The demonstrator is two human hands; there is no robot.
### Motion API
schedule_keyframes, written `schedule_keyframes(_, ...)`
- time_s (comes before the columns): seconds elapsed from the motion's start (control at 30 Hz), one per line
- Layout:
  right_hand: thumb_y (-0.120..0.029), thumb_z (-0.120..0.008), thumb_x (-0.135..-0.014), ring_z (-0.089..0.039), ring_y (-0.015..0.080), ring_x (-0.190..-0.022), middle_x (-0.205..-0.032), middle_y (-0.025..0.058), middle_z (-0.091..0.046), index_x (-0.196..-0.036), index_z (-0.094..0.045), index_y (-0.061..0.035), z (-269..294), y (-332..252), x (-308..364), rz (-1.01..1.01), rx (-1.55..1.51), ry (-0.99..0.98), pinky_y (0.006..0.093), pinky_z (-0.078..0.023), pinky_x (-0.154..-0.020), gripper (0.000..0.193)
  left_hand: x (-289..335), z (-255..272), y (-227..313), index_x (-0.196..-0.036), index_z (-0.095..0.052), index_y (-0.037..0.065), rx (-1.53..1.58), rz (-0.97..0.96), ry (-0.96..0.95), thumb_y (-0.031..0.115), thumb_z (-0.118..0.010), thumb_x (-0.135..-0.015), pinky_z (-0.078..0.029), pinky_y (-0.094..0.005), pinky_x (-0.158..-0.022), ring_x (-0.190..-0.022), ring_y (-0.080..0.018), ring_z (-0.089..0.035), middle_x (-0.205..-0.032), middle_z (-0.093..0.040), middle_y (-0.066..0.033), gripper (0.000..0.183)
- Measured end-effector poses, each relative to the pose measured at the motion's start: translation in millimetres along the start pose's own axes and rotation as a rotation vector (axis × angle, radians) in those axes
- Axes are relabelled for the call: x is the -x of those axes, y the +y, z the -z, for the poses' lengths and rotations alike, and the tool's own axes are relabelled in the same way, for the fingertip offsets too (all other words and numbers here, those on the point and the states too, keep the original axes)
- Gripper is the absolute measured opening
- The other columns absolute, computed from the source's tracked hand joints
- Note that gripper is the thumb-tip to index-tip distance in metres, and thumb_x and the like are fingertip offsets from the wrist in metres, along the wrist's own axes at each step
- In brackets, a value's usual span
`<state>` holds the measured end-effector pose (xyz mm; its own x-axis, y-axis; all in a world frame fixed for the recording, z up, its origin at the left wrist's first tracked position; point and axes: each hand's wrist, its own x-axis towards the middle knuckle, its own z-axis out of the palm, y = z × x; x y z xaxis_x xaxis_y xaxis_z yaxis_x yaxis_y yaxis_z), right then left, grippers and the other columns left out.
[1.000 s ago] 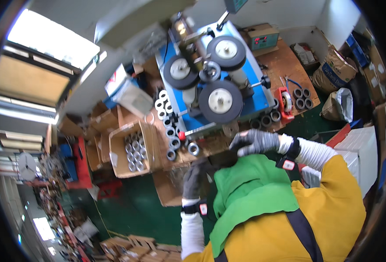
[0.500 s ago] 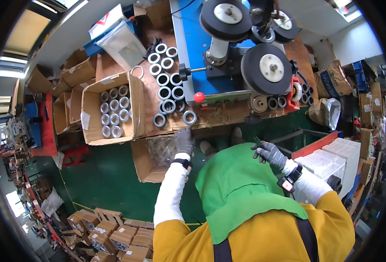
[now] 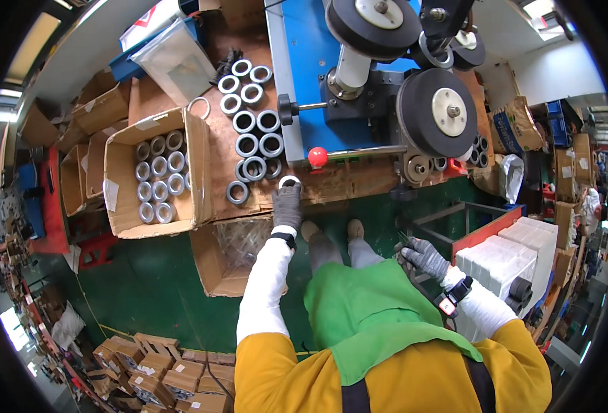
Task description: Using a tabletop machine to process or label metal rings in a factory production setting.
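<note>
My left hand (image 3: 287, 206), in a dark grey glove, is at the front edge of the wooden bench, its fingers closed over the near side of a metal ring (image 3: 289, 179). The ring's lower part is hidden by the fingers. Several similar thick rings (image 3: 247, 144) lie in loose rows on the bench beyond it. My right hand (image 3: 424, 257), also gloved, hangs over the floor at the right of my green apron (image 3: 366, 310). It is closed around a thin dark pointed tool (image 3: 404, 239) that looks like tweezers; most of the tool is hidden.
A cardboard box (image 3: 197, 165) with several rings stands left on the bench. The blue machine (image 3: 304, 89) has large black wheels (image 3: 436, 112) and a red ball knob (image 3: 318, 157). Below is another open carton (image 3: 211, 265). White blocks (image 3: 500, 258) stand at the right.
My left fingers have come onto the ring at the bench edge and now cover part of it. My right hand has lowered slightly. The view has shifted, showing more of my legs.
</note>
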<state>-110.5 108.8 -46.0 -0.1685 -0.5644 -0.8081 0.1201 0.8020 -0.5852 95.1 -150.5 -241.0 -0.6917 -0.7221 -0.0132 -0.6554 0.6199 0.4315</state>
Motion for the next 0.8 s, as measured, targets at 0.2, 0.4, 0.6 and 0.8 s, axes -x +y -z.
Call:
schedule_keyframes(0.2, -0.031, -0.061, -0.078, -0.049, 0.0165, -0.058, -0.062, 0.0087, -0.053, -0.078, -0.052, -0.0014, 8, -46, -16, 0.232, 0.319, 0.037, 0.0314, -0.042, -0.056, 0.031, 51, 55, 33, -0.111, -0.049, -0.002, 1.485, 0.792, -0.265, 0.014, -0.062, -0.073, -0.05, -0.0269, -0.062, -0.081, -0.0182, -0.059, -0.094, -0.058, -0.0106, 0.043)
schedule_keyframes(0.4, -0.041, -0.049, -0.085, -0.054, 0.0125, -0.051, -0.074, 0.003, -0.059, -0.102, -0.058, -0.0053, -20, -64, -44, 0.44, 0.042, -0.293, 0.0242, -0.043, -0.049, 0.04, 102, 179, 153, -0.105, -0.048, 0.0, 1.205, 0.513, 0.012, 0.025, -0.071, -0.071, -0.049, -0.0263, -0.07, -0.083, -0.0143, -0.055, -0.095, -0.056, -0.0095, 0.048)
schedule_keyframes(0.6, -0.047, -0.042, -0.087, -0.053, 0.0115, -0.05, -0.07, 0.0058, -0.059, -0.108, -0.051, -0.004, -61, -68, 2, 0.154, -0.261, -0.949, 0.0227, -0.043, -0.048, 0.049, 140, 212, 198, -0.104, -0.049, 0.0, 1.055, 0.457, 0.381, 0.029, -0.072, -0.07, -0.046, -0.0276, -0.073, -0.084, -0.0153, -0.054, -0.094, -0.055, -0.0095, 0.05)
schedule_keyframes(0.8, -0.028, -0.052, -0.086, -0.049, 0.0083, -0.056, -0.077, 0.0033, -0.058, -0.097, -0.061, -0.0055, -52, -85, 58, 0.424, 0.076, -0.929, 0.0229, -0.042, -0.056, 0.026, 165, 225, 190, -0.106, -0.05, 0.0, 1.022, 0.45, 0.53, 0.032, -0.068, -0.074, -0.045, -0.0302, -0.077, -0.087, -0.0176, -0.054, -0.097, -0.055, -0.0103, 0.049)
